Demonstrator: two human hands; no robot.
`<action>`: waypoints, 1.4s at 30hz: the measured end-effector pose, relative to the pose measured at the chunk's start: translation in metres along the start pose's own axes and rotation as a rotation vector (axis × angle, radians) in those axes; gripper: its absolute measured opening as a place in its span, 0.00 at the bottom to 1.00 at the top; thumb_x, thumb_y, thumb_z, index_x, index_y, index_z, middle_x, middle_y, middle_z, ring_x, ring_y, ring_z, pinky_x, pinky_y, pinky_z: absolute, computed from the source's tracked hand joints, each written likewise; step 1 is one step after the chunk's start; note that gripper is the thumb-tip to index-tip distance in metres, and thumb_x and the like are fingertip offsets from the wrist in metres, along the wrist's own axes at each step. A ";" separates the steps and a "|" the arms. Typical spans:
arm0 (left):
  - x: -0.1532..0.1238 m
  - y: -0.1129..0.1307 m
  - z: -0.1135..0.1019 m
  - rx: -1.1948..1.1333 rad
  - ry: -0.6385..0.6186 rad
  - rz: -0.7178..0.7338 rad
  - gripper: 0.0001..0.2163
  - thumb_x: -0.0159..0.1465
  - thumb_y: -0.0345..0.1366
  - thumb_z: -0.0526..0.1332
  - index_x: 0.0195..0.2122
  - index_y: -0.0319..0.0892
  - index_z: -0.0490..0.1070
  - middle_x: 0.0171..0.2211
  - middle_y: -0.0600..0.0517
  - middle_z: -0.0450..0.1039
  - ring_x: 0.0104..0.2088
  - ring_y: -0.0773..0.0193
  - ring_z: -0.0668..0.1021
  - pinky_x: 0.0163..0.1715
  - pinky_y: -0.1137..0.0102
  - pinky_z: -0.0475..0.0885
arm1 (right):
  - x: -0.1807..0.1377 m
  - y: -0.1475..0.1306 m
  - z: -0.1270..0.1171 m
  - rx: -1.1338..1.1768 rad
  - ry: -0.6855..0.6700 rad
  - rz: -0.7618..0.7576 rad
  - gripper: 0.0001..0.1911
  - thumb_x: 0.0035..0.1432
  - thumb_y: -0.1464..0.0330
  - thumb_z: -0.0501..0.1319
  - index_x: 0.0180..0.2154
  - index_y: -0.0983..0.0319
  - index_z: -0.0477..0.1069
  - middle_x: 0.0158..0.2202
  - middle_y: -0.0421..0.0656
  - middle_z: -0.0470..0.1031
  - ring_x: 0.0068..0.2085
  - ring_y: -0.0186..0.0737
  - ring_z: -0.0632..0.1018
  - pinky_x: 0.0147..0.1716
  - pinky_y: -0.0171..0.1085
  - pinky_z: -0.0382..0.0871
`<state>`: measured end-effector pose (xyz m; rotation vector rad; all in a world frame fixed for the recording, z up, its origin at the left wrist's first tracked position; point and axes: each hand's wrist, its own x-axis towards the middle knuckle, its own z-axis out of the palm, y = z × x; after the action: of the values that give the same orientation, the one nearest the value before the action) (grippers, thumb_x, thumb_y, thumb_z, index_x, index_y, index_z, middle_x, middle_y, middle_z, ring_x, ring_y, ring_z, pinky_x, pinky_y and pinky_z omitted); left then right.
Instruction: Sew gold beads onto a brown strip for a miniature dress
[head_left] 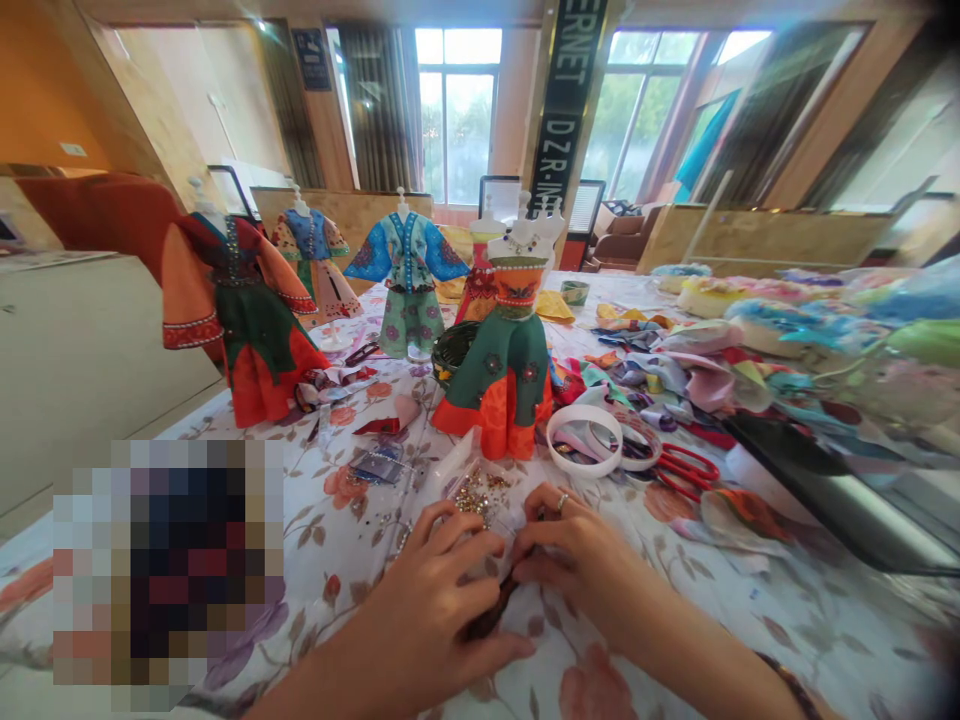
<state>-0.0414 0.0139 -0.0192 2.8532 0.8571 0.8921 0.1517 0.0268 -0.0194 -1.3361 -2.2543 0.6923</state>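
Note:
At the front of the table, my left hand (450,585) curls its fingers round a small dark brown piece (489,615), mostly hidden beneath them. My right hand (566,550), with a ring on one finger, pinches close by at the upper end of that piece; its fingertips are bent inward. I cannot make out what kind of thing the piece is. Just beyond the fingers lies a pile of small gold beads (480,490) on clear plastic. A doll-sized dress form in an orange and green dress (514,350) stands behind the beads.
More dressed forms stand at the back left, including a red and green outfit (255,320) and a blue jacket (405,250). Right lie white tape rolls (551,440), red-handled scissors (686,470), fabric scraps (645,370) and a black tray-like object (832,500). A blurred patch covers the lower left.

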 end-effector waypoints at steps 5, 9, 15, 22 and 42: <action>-0.001 0.000 0.000 0.021 0.004 0.019 0.14 0.57 0.45 0.66 0.24 0.40 0.70 0.37 0.52 0.75 0.43 0.56 0.74 0.48 0.56 0.64 | 0.000 0.001 -0.008 -0.016 -0.048 -0.036 0.09 0.58 0.74 0.61 0.29 0.60 0.78 0.34 0.41 0.71 0.39 0.39 0.73 0.40 0.38 0.66; 0.000 0.001 -0.001 0.046 0.021 0.032 0.13 0.59 0.44 0.65 0.24 0.40 0.70 0.35 0.52 0.76 0.43 0.56 0.75 0.47 0.57 0.64 | 0.000 0.000 -0.010 0.096 -0.048 0.008 0.08 0.57 0.77 0.61 0.29 0.60 0.76 0.33 0.39 0.71 0.35 0.35 0.75 0.37 0.34 0.68; 0.000 0.000 -0.003 0.034 0.081 0.021 0.10 0.61 0.37 0.63 0.25 0.41 0.68 0.33 0.54 0.76 0.40 0.59 0.76 0.48 0.59 0.64 | 0.000 0.002 -0.008 0.195 -0.081 0.160 0.08 0.55 0.79 0.58 0.31 0.61 0.71 0.26 0.35 0.69 0.18 0.26 0.68 0.17 0.27 0.61; 0.003 0.001 -0.008 0.019 0.162 -0.016 0.09 0.61 0.36 0.63 0.25 0.42 0.69 0.30 0.54 0.75 0.36 0.61 0.75 0.46 0.60 0.65 | 0.002 0.006 -0.011 0.078 0.003 0.106 0.09 0.54 0.80 0.59 0.33 0.61 0.71 0.26 0.37 0.72 0.24 0.32 0.71 0.25 0.31 0.63; 0.004 -0.001 -0.007 0.047 0.155 -0.058 0.06 0.65 0.26 0.54 0.31 0.39 0.67 0.30 0.51 0.72 0.33 0.61 0.72 0.39 0.62 0.70 | 0.001 0.039 -0.042 -0.658 0.370 0.114 0.06 0.54 0.74 0.62 0.33 0.59 0.74 0.30 0.41 0.79 0.28 0.42 0.80 0.22 0.35 0.65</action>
<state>-0.0436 0.0159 -0.0114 2.8113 0.9827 1.1121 0.2023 0.0523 -0.0108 -1.7152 -2.1760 -0.2959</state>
